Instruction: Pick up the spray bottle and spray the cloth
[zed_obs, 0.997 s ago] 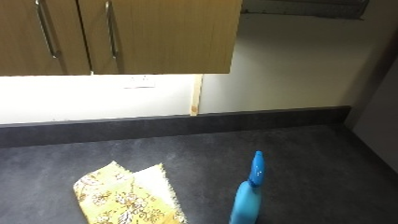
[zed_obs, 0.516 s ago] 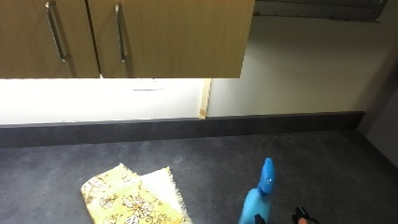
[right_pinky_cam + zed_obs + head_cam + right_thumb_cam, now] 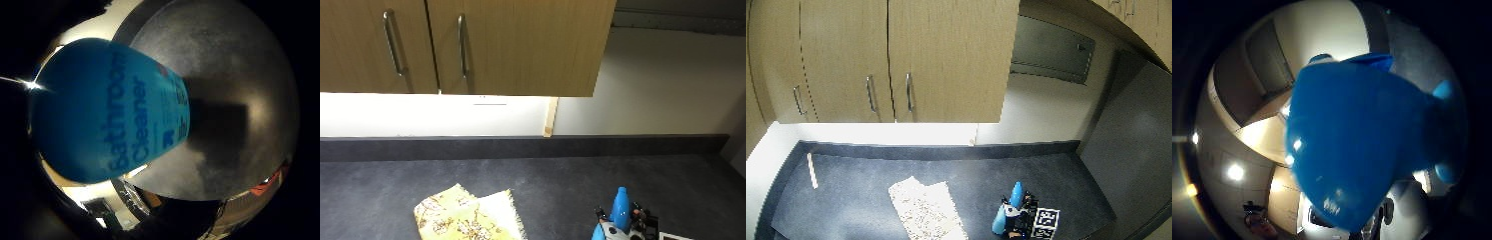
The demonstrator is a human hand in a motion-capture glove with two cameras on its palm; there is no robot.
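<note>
- The yellow floral-patterned cloth (image 3: 468, 216) is lying flat on the dark grey speckled worktop (image 3: 400, 185), at about 9 o'clock from the bottle and well apart from it.
- The tall blue plastic spray bottle (image 3: 617, 212) is standing upright on the worktop, its narrow top pointing up, towards the right end of the dark surface.
- The black-gloved right hand (image 3: 638, 223) is sitting right against the bottle at about 3 o'clock of its body; in both palm views the blue body, printed "Bathroom Cleaner", is filling most of the frame, so the palm is very close to it.
- Whether the hand is released or already wrapping the bottle I cannot tell, as too little of it is showing.
- The step in hand is likely the grasp: it will go well if the hand is closing around the neck, just under the trigger, keeping the bottle upright while lifting.
- The nozzle should then be turning towards the cloth at 9 o'clock before spraying.
</note>
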